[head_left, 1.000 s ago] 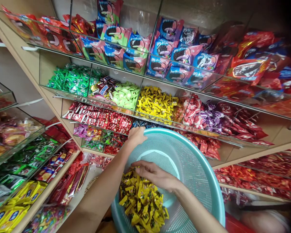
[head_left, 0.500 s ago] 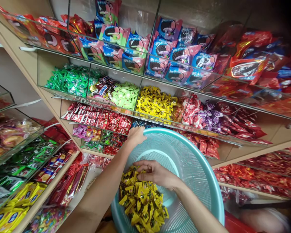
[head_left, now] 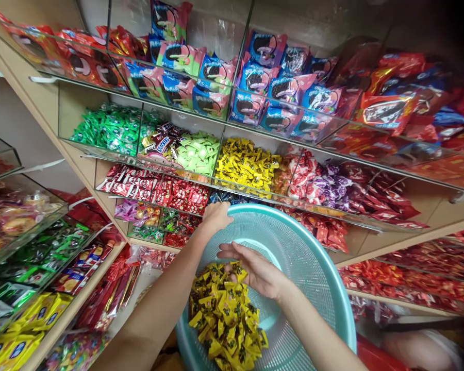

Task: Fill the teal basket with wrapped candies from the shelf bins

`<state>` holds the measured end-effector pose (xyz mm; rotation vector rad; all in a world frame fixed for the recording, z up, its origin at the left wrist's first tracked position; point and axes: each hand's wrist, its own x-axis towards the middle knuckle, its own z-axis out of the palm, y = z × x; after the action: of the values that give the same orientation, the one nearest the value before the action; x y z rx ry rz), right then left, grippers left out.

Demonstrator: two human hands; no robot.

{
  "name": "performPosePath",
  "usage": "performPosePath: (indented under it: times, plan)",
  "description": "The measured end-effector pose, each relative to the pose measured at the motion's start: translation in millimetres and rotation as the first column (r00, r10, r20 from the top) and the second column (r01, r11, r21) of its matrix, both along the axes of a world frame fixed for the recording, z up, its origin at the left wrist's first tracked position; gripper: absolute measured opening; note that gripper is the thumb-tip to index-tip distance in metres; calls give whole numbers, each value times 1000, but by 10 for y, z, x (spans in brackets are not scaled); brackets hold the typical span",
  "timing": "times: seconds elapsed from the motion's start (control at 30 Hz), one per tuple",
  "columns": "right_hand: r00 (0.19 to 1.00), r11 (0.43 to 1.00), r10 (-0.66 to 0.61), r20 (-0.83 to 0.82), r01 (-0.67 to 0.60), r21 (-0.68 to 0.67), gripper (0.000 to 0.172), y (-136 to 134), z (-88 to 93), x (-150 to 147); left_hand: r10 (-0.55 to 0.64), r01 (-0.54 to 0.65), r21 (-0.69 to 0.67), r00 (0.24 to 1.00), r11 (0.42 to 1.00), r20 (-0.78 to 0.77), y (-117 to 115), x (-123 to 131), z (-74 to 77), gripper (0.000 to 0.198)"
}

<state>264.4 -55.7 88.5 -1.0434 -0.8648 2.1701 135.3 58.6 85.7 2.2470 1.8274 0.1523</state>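
Note:
My left hand [head_left: 217, 216] is closed around the far rim of a large turquoise plastic mesh basket [head_left: 317, 257]. Inside the basket, a heap of yellow-wrapped candies [head_left: 228, 322] lies toward the left and near side. My right hand [head_left: 255, 270] is over the far edge of this heap, palm turned sideways and fingers apart. Its lower fingers are beside or touching the top candies; exactly where they touch is partly hidden. Nothing held shows in it.
Beyond the basket stands a shelf with clear-walled bins: similar yellow candies [head_left: 247, 166], green packets [head_left: 106, 129], light-green candies [head_left: 199, 153], purple-and-white candies [head_left: 330, 184] and cookie packs [head_left: 251, 108]. More bins with yellow packs [head_left: 34, 322] rise on the left. Part of a person [head_left: 417, 348] shows at lower right.
My right hand has turned from palm-down to palm-sideways and shifted slightly right, with its fingers spreading. My left hand stays on the rim.

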Motion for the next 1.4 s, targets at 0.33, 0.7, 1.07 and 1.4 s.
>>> performPosePath:
  times: [0.33,0.7,1.07,1.4]
  plan:
    - [999,980,38,-4,-36,198,30,-66,-54,-33,-23,24,43,1000,999,-13,-9,20,-25,37]
    - [882,720,394,258,-471,510,38,-331,107,-239,-9,9,21,1000,1000,3,-12,-25,-41,36]
    - [940,727,130,316,-307,614,33,-290,174,-218,-26,25,81,1000,996,7,-45,-50,-55,35]
    - [398,478,-761,512,-188,858,26,300,207,756,-56,54,30,997,998,59,-148,-106,-46,40]
